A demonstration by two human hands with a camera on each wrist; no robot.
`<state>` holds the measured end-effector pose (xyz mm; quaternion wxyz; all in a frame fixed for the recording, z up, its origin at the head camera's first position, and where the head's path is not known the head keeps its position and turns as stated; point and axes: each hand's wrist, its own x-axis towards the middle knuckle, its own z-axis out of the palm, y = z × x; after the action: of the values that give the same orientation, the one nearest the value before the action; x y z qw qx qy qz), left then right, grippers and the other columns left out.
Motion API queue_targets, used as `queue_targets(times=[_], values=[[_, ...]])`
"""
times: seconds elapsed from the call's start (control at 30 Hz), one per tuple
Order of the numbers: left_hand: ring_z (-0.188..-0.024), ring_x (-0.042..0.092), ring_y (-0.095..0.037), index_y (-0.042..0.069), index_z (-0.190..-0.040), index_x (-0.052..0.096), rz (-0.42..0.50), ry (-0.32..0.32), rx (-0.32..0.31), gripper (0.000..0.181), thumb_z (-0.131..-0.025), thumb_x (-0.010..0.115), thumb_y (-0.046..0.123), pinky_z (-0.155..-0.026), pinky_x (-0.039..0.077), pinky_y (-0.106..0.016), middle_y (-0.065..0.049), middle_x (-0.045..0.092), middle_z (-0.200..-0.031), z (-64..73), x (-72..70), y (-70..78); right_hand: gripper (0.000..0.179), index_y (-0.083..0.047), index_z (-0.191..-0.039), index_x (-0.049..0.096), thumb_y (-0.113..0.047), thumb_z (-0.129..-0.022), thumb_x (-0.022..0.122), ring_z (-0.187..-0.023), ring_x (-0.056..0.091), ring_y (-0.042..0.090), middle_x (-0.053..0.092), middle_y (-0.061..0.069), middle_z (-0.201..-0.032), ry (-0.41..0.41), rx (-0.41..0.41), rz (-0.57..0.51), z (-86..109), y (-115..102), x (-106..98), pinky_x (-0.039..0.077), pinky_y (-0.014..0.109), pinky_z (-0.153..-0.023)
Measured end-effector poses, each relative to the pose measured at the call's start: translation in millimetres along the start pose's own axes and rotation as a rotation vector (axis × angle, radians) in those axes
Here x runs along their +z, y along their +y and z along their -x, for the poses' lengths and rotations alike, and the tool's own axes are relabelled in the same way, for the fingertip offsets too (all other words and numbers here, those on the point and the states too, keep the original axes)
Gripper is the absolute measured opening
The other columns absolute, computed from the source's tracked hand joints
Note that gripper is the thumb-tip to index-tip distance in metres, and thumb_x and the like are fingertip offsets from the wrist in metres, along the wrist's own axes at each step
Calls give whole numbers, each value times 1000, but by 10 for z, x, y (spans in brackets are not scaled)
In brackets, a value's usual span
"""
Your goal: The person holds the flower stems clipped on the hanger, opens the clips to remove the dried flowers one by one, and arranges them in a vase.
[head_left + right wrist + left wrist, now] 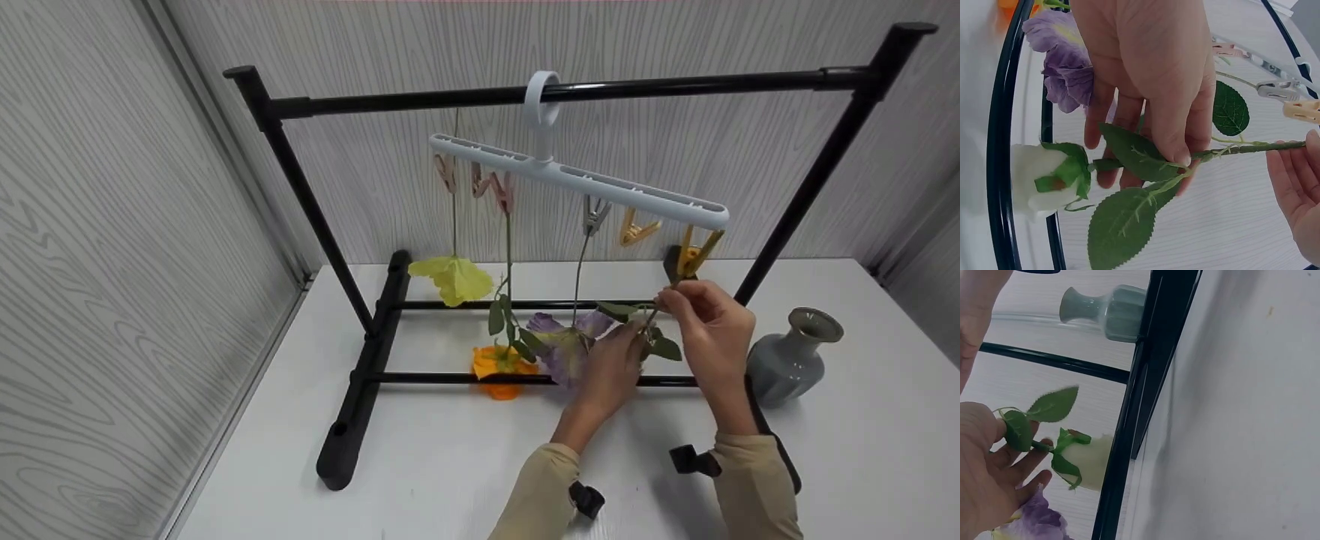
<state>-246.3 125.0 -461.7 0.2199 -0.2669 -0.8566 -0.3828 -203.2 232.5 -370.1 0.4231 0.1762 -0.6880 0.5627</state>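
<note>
Three blooms of what looks like fabric are hung at left: a ruffled yellow flower point(456, 281), a cupped orange flower point(495, 362) and a crumpled purple flower point(561, 351), the last suspended by a gray clip point(595, 217) from a smooth white hanger point(637, 196). Beside it, a white rose point(1030, 169) is held head-down, its slim green stem point(1247, 149) pinched near the bloom between the thumb and fingers of the left hand point(615, 360); broad, saw-edged leaves point(1120, 233) are spread around that grip. Just below a yellow clip point(694, 259), the stem's upper end is pinched by the thumb and fingertips of the right hand point(716, 322); whether it is caught in the clip cannot be told. By all appearances, the stem is best kept straight between both grips, the leaves clear of the clip and the soft petals unsqueezed. At far right, a glossy gray vase point(787, 367), narrow-necked and round-bellied, is set on the white tabletop point(262, 450)
</note>
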Motion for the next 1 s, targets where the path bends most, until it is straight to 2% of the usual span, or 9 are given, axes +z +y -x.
queue_targets(times=[0.13, 0.3, 0.47, 0.6, 0.7, 0.77, 0.87, 0.93, 1.0], values=[[-78, 60, -2, 17, -117, 64, -4, 10, 29, 22, -101, 49, 18, -66, 47, -17, 3, 69, -94, -3, -12, -18, 6, 15, -84, 62, 10, -85, 64, -70, 67, 14, 65, 27, -78, 6, 7, 3, -15, 12, -12, 52, 19, -66], [-73, 60, -5, 18, -115, 65, -28, 34, 68, 20, -100, 52, 17, -65, 48, -21, 1, 70, -93, 16, -46, -28, 5, 14, -84, 63, 10, -87, 62, -70, 67, 13, 65, 26, -78, 3, 36, 18, -27, 10, -25, 52, 18, -66], [-76, 63, -7, 19, -114, 65, -45, 44, 64, 21, -101, 50, 23, -64, 50, -25, 1, 70, -91, 24, -122, -10, 4, 11, -86, 64, 8, -88, 62, -71, 66, 15, 66, 23, -79, 22, 55, -20, -41, 125, -50, 53, 20, -66], [-77, 61, -5, 16, -109, 66, 2, 51, 50, 21, -100, 50, 27, -69, 50, -22, 3, 67, -88, 5, -201, 2, 7, 13, -90, 62, 7, -88, 62, -71, 67, 20, 65, 24, -81, 81, 74, -138, -52, 275, -85, 54, 25, -65], [-79, 60, -4, 14, -103, 68, 37, 69, 51, 19, -99, 53, 26, -70, 48, -19, 4, 67, -88, -12, -261, 15, 14, 16, -95, 60, 4, -88, 64, -71, 67, 25, 63, 27, -82, 133, 94, -253, -55, 310, -103, 55, 28, -66], [-78, 60, -3, 14, -100, 68, 33, 88, 45, 17, -98, 55, 25, -70, 47, -17, 5, 68, -88, -29, -285, 21, 18, 17, -97, 58, 3, -87, 65, -72, 67, 26, 62, 27, -84, 159, 123, -333, -71, 340, -111, 55, 30, -66], [-76, 59, -1, 15, -95, 68, -7, 118, 41, 14, -97, 58, 24, -68, 47, -16, 6, 67, -86, -51, -320, 34, 22, 17, -99, 56, 2, -87, 66, -74, 67, 28, 62, 27, -86, 182, 162, -399, -92, 377, -125, 55, 31, -68], [-75, 58, -1, 15, -93, 68, -32, 132, 45, 13, -96, 59, 24, -67, 47, -15, 7, 66, -84, -65, -335, 41, 23, 16, -100, 54, 2, -86, 66, -75, 67, 29, 61, 27, -87, 195, 185, -434, -105, 401, -132, 56, 31, -69], [-74, 57, -1, 15, -92, 68, -45, 137, 58, 12, -96, 59, 24, -66, 46, -15, 7, 66, -85, -66, -358, 43, 24, 15, -102, 53, 2, -87, 66, -76, 67, 29, 62, 26, -87, 211, 191, -423, -103, 404, -129, 56, 32, -69]])
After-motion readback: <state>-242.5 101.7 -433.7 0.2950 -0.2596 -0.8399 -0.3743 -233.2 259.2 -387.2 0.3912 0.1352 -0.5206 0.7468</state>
